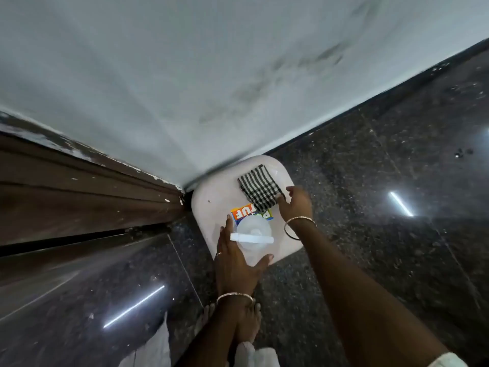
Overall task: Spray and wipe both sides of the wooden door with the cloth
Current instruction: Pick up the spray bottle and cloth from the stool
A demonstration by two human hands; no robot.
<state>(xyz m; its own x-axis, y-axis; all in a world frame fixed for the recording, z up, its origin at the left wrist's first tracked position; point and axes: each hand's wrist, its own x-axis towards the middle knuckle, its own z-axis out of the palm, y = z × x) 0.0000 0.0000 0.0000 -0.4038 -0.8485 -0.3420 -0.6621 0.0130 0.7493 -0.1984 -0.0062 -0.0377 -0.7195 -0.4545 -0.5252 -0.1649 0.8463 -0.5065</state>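
Left hand: my left hand (232, 260) was spread wide round the clear spray bottle (252, 234), fingers up its far-left side and thumb hooked round its near side, holding it.
Right hand: my right hand (296, 205) had its fingers curled at the right corner of the checked cloth (260, 190), pinching that edge.
Spray bottle: it stood upright on the near half of the white plastic stool (211, 202), its white spray head lying across the top.
Cloth: folded, black-and-white check, it lay on the far right part of the stool's seat, partly over a box.
Box: an orange, blue and yellow carton (250, 211) lay flat mid-seat, between cloth and bottle, touching both.
Wooden door: the brown wooden door (79, 202) stood just left of the stool.
Wall: the pale wall (211, 75) rose right behind the stool.
Floor: dark speckled stone floor (370, 207) lay around the stool.
Wrists: I wore a bangle (234, 296) on each wrist.
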